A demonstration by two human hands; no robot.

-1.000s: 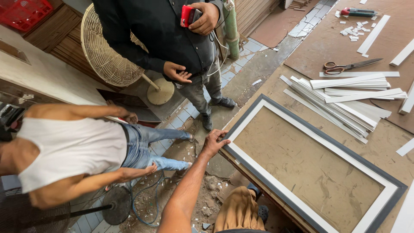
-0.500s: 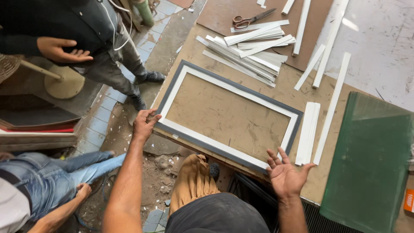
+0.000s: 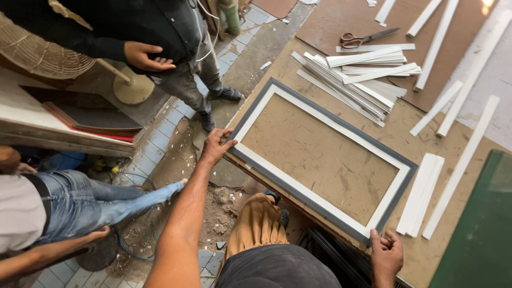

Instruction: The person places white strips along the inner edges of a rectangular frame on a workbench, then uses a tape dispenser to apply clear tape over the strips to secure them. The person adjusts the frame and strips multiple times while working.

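Frame: I see a rectangular picture frame (image 3: 320,160), grey outside and white inside, lying flat on the brown workbench (image 3: 298,58), reaching along the bench's near edge with one corner at the bench's near left edge.
Left hand: my left hand (image 3: 216,146) grips the frame's left corner, fingers curled over the grey rim at the bench edge, closed on it.
Right hand: my right hand (image 3: 386,256) sits at the frame's near right corner, fingers bent and touching the grey rim; I cannot tell whether it clamps or only rests there.
Strips: a heap of white moulding strips (image 3: 362,80) lies just beyond the frame's far side; a short stack of strips (image 3: 421,194) lies beside its right end.
Scissors: orange-handled scissors (image 3: 368,37) lie toward the far edge of the bench.
Others: a person in dark clothes (image 3: 160,32) stands left of the bench; another person in jeans (image 3: 80,200) crouches on the floor.
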